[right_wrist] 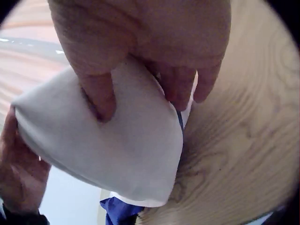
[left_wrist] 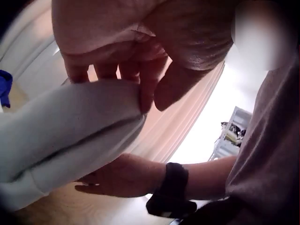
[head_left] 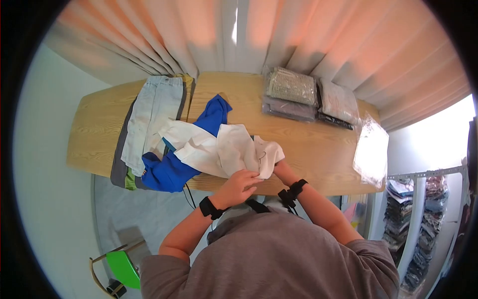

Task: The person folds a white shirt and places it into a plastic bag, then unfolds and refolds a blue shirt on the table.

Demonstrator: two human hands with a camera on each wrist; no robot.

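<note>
A white and blue garment lies bunched at the front of the wooden table, its white part toward the person and its blue parts spread to the left and back. My left hand pinches a folded edge of the white cloth, fingertips over the fold. On the right, my right hand grips the same white cloth, thumb pressed on its face and the other fingers behind it. In the head view the cloth covers most of the right hand's fingers.
Light blue jeans lie on darker clothes at the table's left. Clear-bagged folded garments sit at the back right, and a shiny plastic bag at the right edge. A green chair stands lower left; a rack of clothes stands right.
</note>
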